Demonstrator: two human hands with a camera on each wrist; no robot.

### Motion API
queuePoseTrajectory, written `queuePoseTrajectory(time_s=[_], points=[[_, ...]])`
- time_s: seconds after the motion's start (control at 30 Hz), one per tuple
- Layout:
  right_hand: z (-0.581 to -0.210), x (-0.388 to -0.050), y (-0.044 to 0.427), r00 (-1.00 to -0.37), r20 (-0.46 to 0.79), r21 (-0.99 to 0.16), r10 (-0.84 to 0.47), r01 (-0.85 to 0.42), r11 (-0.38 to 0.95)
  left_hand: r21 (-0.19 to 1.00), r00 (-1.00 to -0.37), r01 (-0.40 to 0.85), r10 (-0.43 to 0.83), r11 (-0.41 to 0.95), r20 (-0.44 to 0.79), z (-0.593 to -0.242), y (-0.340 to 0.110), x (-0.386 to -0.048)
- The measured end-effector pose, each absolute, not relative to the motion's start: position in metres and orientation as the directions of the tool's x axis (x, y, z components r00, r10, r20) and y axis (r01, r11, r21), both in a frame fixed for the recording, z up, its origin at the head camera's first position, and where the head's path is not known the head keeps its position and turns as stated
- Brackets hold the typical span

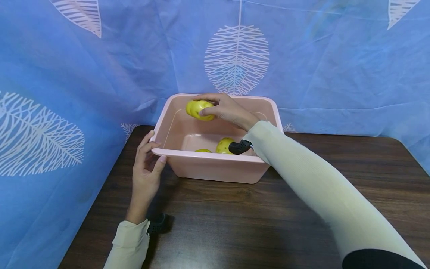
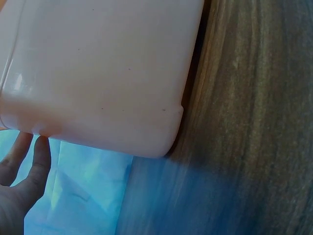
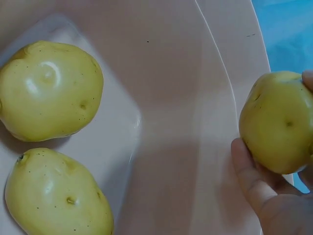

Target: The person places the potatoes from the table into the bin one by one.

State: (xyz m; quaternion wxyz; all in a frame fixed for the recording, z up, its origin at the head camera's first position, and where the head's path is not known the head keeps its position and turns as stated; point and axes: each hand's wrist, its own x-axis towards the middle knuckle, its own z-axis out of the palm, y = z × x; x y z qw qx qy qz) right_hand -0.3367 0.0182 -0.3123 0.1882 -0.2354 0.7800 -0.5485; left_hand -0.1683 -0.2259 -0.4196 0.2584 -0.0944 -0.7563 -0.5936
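Note:
A pink plastic basin (image 1: 215, 168) stands on the table. My left hand (image 1: 146, 173) pinches its rim at the near left corner, thumb in front and fingers along the left side. In the left wrist view, fingers (image 2: 36, 166) touch the basin's wall (image 2: 98, 73). My right hand (image 1: 228, 110) holds a yellow potato (image 1: 200, 110) over the basin, below the level of its far rim in the picture. The right wrist view shows this held potato (image 3: 279, 122) between thumb and fingers. Two more potatoes, one (image 3: 51, 90) beside another (image 3: 58, 193), lie on the basin's floor.
The dark wooden table (image 1: 215, 216) extends in front of the basin and to its right. A blue cloth (image 1: 302, 67) with white leaf prints hangs behind and on the left. Each wrist carries a black device, one (image 1: 158, 223) on the left.

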Motion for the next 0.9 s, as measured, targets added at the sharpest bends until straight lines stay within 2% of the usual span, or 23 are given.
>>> queuePoseTrajectory(time_s=[0.37, 0.53, 0.77, 0.9], points=[[-0.3110, -0.3353, 0.0199, -0.835, -0.059, -0.908, -0.548, -0.184, 0.377, 0.847, -0.850, 0.439, -0.167, 0.301, 0.500, -0.4198, -0.2264, -0.1684], [-0.3110, -0.3347, 0.0194, -0.832, -0.067, -0.915, -0.550, -0.168, 0.366, 0.842, -0.845, 0.448, -0.165, 0.302, 0.509, -0.4200, -0.2265, -0.1686], [-0.3127, -0.3353, 0.0195, -0.849, -0.057, -0.952, -0.525, -0.112, 0.285, 0.844, -0.846, 0.442, -0.172, 0.303, 0.505, -0.4197, -0.2257, -0.1683], [-0.3110, -0.3349, 0.0205, -0.852, -0.071, -0.950, -0.519, -0.101, 0.295, 0.850, -0.853, 0.429, -0.174, 0.307, 0.493, -0.4190, -0.2253, -0.1679]])
